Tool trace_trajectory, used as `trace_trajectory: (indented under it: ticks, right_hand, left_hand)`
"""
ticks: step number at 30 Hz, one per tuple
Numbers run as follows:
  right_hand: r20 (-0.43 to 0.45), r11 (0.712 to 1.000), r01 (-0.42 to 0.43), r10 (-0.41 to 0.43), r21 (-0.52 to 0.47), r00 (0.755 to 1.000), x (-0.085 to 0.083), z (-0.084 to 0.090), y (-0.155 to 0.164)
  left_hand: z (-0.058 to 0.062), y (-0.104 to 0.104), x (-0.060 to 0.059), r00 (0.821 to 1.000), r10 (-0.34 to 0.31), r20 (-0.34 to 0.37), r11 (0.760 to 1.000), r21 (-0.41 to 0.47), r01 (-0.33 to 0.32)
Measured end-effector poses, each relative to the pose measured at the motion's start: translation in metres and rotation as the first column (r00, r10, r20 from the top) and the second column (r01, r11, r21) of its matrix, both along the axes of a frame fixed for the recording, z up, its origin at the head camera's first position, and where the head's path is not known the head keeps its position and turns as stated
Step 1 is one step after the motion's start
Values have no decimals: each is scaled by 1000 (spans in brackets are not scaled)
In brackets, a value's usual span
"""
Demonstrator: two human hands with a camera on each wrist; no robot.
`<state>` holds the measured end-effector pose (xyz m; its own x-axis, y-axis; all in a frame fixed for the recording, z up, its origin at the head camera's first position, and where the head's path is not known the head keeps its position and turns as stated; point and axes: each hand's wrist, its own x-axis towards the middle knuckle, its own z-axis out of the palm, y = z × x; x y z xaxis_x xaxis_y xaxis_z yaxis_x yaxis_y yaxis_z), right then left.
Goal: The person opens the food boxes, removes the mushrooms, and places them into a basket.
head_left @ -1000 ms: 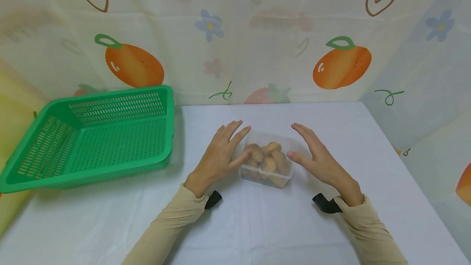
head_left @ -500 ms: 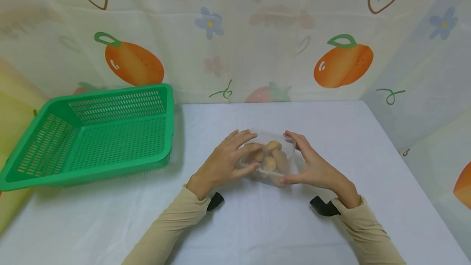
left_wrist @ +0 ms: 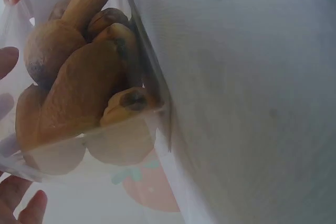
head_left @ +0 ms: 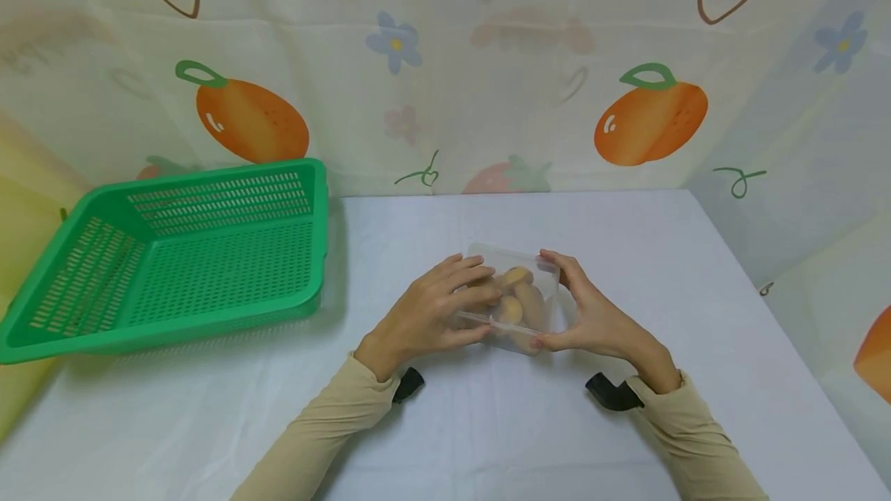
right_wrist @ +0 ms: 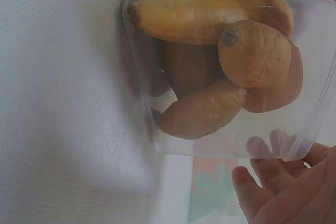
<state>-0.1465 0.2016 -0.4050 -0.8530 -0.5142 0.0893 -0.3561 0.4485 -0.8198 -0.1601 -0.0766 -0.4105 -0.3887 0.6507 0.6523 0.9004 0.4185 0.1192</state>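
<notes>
A clear plastic box [head_left: 539, 323] stands on the table, holding several yellow-brown, rounded and elongated pieces [head_left: 530, 301]. Some have dark ends in the right wrist view; their exact kind is unclear. My left hand [head_left: 428, 311] grips the box's left part, its thumb along the front rim and its fingers over the top. On the other side, my right hand [head_left: 599, 315] holds the box across its right wall, thumb in front and fingers at the back corner. I cannot tell whether a lid covers the box. Fingers [right_wrist: 273, 179] show beside its wall in the right wrist view.
A large green plastic basket [head_left: 322, 253] stands to the left on the white-covered table [head_left: 445, 424]. A printed curtain [head_left: 452, 91] with oranges and hearts hangs along the table's back edge and at the sides.
Both hands have come in from beside the box to grip it. The left hand's fingers have moved slightly inward over it since half a second ago. The box has barely moved.
</notes>
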Motion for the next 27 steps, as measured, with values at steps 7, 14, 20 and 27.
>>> trace_trajectory:
  ticks: [7, 14, 20, 27]
  right_hand:
    - [12, 1000, 15, -15, -4, 1000, 0, 0, 0]
    - [25, 1000, 18, -17, -12, 1000, 0, -2, -1]
    - [54, 998, 44, -46, 43, 997, 1, -4, -3]
    - [43, 998, 57, -58, 27, 997, 1, -4, -6]
  left_hand:
    - [-1, 6, 0, 993, -102, -62, 994, 39, 104]
    - [0, 7, 1, 989, -105, -107, 993, 49, 110]
    - [-1, 8, 2, 979, -65, -192, 997, 19, 70]
    - [-4, 10, 3, 948, -22, -317, 1000, -27, 14]
